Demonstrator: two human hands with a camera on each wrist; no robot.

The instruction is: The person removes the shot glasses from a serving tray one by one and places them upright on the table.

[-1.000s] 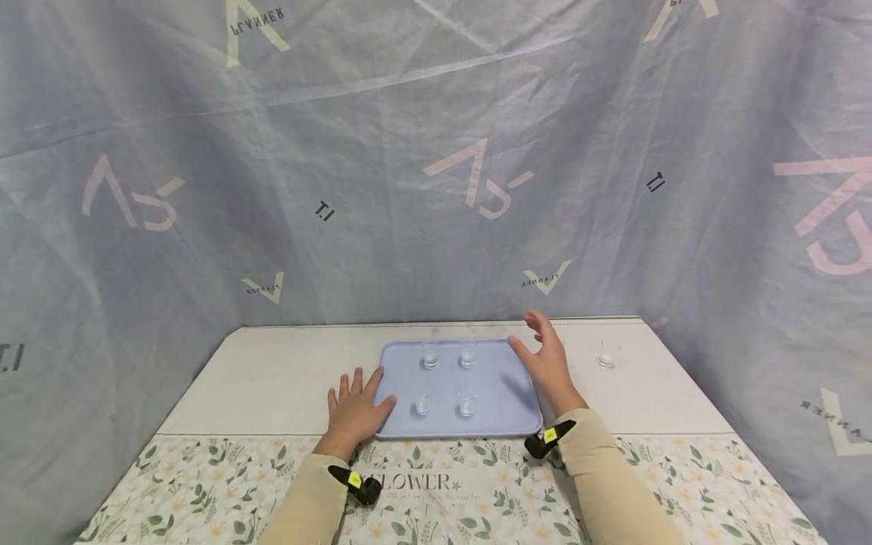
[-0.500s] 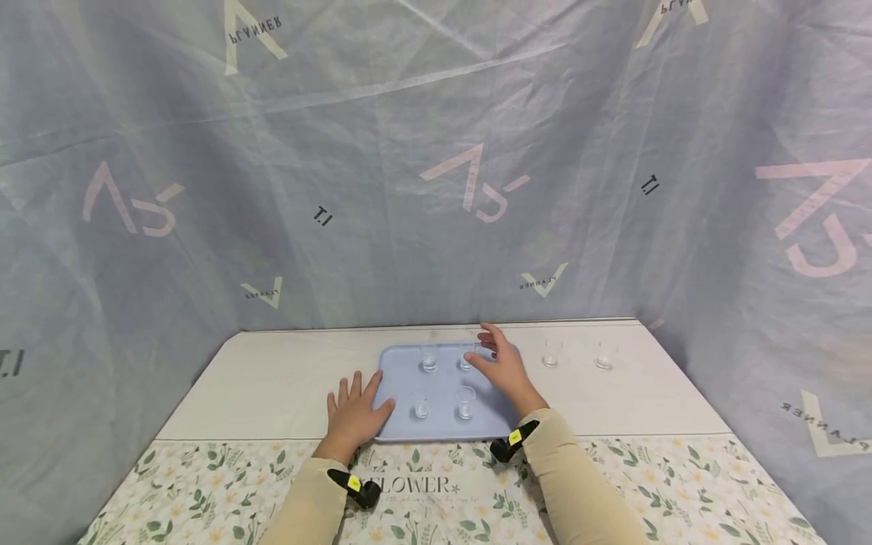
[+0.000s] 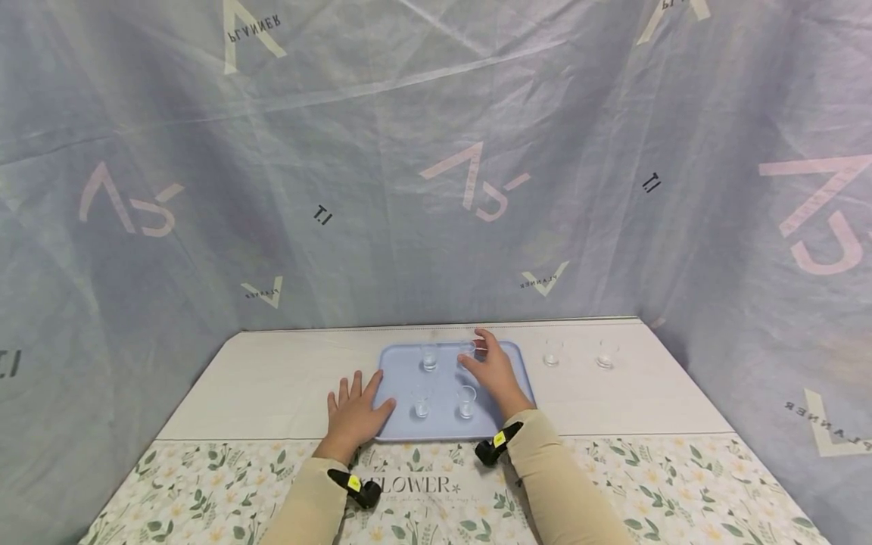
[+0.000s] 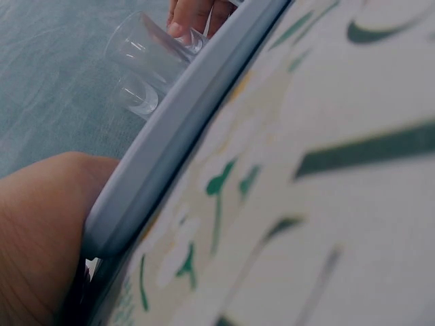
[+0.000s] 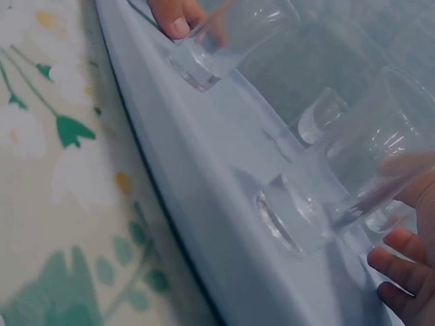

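A pale blue tray (image 3: 443, 431) lies on the table, bearing small clear shot glasses in two rows. My left hand (image 3: 357, 416) rests with spread fingers at its left edge; the left wrist view shows the skin against the tray's rim (image 4: 146, 146). My right hand (image 3: 496, 372) is over the tray's right half, thumb and fingers around the back-right shot glass (image 3: 467, 351). The back-left glass (image 3: 429, 357), front-left glass (image 3: 421, 406) and front-right glass (image 3: 466, 403) stand upright. In the right wrist view the front-right glass (image 5: 289, 210) partly covers the right fingers (image 5: 401, 272).
Two more clear glasses, a nearer one (image 3: 552, 354) and a farther one (image 3: 605, 356), stand on the white table area right of the tray. A floral cloth (image 3: 232, 484) covers the front. Behind hangs a grey-blue curtain (image 3: 381, 250).
My right hand has come left from beyond the tray's right edge to the back-right glass, and its fingers have closed around it. The left hand has stayed in place.
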